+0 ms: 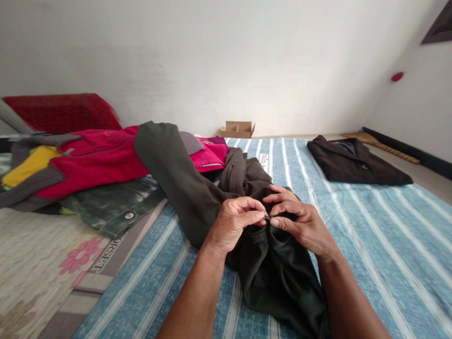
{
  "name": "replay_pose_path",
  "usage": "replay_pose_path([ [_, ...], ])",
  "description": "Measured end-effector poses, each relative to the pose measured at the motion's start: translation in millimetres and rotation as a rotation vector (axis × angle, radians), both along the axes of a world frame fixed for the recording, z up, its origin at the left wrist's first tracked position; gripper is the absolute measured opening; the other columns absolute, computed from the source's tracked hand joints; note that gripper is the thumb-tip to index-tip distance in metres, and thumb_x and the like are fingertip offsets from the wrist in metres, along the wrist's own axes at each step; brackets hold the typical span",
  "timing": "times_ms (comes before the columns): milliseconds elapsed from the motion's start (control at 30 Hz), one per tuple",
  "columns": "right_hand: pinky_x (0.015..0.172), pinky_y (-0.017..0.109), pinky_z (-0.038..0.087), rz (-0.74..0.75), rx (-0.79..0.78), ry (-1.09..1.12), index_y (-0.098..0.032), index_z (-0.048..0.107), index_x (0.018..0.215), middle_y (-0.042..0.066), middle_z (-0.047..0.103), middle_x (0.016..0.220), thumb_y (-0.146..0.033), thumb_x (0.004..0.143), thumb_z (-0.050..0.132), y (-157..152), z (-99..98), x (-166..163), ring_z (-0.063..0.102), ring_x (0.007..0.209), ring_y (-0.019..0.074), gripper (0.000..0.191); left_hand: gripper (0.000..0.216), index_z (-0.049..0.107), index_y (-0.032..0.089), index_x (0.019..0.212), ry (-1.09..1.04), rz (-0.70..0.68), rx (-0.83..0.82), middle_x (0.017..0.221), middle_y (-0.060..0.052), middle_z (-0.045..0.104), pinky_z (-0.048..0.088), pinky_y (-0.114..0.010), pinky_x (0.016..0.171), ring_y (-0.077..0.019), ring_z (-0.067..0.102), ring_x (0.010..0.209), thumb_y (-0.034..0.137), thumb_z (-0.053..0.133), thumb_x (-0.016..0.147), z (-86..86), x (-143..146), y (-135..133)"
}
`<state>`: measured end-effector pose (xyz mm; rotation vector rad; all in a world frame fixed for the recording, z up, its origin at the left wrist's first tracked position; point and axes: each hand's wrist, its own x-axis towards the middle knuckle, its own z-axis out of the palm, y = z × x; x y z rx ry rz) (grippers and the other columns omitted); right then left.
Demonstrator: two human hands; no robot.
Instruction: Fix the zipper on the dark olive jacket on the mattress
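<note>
A dark grey-green garment [282, 278] lies bunched on the bed in front of me, with a long sleeve or trouser leg [165, 160] stretching to the upper left. My left hand [235, 223] pinches one side of a small dark fastener [267, 218] at the garment's edge, thumb against forefinger. From the other side, my right hand [300, 219] grips the same spot between thumb and fingers. The fingertips of both hands nearly meet there and partly hide the fastener, so its exact kind cannot be made out.
A striped blue sheet [367, 245] covers the bed. At the right lies a folded dark brown garment [360, 162]. Piled at the left are a pink and grey jacket [102, 160] and dark green denim [109, 207]. A cardboard box [238, 129] stands by the wall.
</note>
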<state>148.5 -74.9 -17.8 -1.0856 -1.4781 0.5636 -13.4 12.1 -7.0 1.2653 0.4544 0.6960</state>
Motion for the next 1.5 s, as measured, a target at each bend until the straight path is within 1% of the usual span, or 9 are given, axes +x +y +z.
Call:
replay_pose_path([
  [267,0.108,0.048,0.028,0.014,0.007,-0.010,-0.026,0.069,0.083,0.002,0.065,0.111,-0.028,0.077,0.071,0,-0.7,0,0.038,0.130,0.0253,0.006,0.012,0.069,0.011,0.072,0.007,-0.011,-0.022,0.067,-0.003,0.066,0.048,-0.021,0.060,-0.0109,0.061,0.058,0.016,0.075,0.063,-0.6,0,1],
  [500,0.108,0.046,0.028,0.030,0.001,-0.019,-0.026,0.069,0.083,0.002,0.064,0.111,-0.026,0.077,0.071,-1,0.4,0,0.038,0.130,0.0239,0.006,0.011,0.069,0.011,0.071,-0.001,-0.034,-0.025,0.067,-0.003,0.067,0.048,-0.021,0.059,-0.0109,0.061,0.057,0.015,0.074,0.062,-1.3,-1,2],
  [633,0.108,0.044,0.028,0.056,-0.012,-0.030,-0.026,0.069,0.082,0.002,0.064,0.110,-0.024,0.078,0.070,-1,1.3,0,0.037,0.130,0.0228,0.006,0.012,0.069,0.010,0.071,-0.001,-0.044,-0.033,0.067,-0.003,0.067,0.050,-0.022,0.059,-0.0125,0.062,0.057,0.015,0.075,0.062,-2.1,-2,3],
  [933,0.109,0.043,0.027,0.101,-0.026,-0.047,-0.024,0.069,0.080,0.003,0.065,0.102,-0.023,0.078,0.069,-4,7.4,-2,0.039,0.128,0.0225,0.003,0.011,0.070,0.010,0.074,0.026,-0.118,-0.023,0.065,-0.005,0.068,0.050,-0.021,0.056,-0.0135,0.064,0.056,0.016,0.073,0.065,-4.3,-6,7],
  [1033,0.108,0.044,0.027,0.122,-0.030,-0.067,-0.024,0.069,0.080,0.003,0.065,0.100,-0.024,0.079,0.069,-4,9.6,-3,0.040,0.127,0.0228,0.001,0.010,0.070,0.010,0.074,0.016,-0.153,-0.026,0.063,-0.004,0.067,0.050,-0.021,0.056,-0.0135,0.064,0.055,0.016,0.073,0.067,-5.8,-7,9],
  [1167,0.108,0.046,0.026,0.140,-0.021,-0.085,-0.024,0.069,0.079,0.003,0.066,0.097,-0.025,0.080,0.068,-4,11.9,-3,0.041,0.126,0.0235,0.002,0.010,0.070,0.011,0.075,-0.003,-0.181,-0.027,0.066,-0.003,0.068,0.050,-0.021,0.057,-0.0129,0.064,0.057,0.016,0.074,0.067,-7.3,-8,10],
  [1333,0.108,0.045,0.027,0.141,-0.011,-0.089,-0.024,0.069,0.078,0.003,0.066,0.094,-0.027,0.080,0.067,-5,13.2,-3,0.044,0.123,0.0231,0.004,0.011,0.070,0.011,0.076,-0.009,-0.192,-0.039,0.067,-0.003,0.068,0.050,-0.020,0.057,-0.0123,0.064,0.057,0.017,0.074,0.068,-8.6,-7,10],
  [1500,0.108,0.044,0.027,0.140,-0.008,-0.084,-0.024,0.068,0.079,0.002,0.065,0.096,-0.024,0.080,0.068,-5,12.2,-3,0.043,0.124,0.0223,0.001,0.011,0.070,0.012,0.076,-0.004,-0.198,-0.037,0.069,-0.003,0.068,0.050,-0.020,0.058,-0.0120,0.065,0.058,0.017,0.074,0.069,-9.2,-7,10],
])
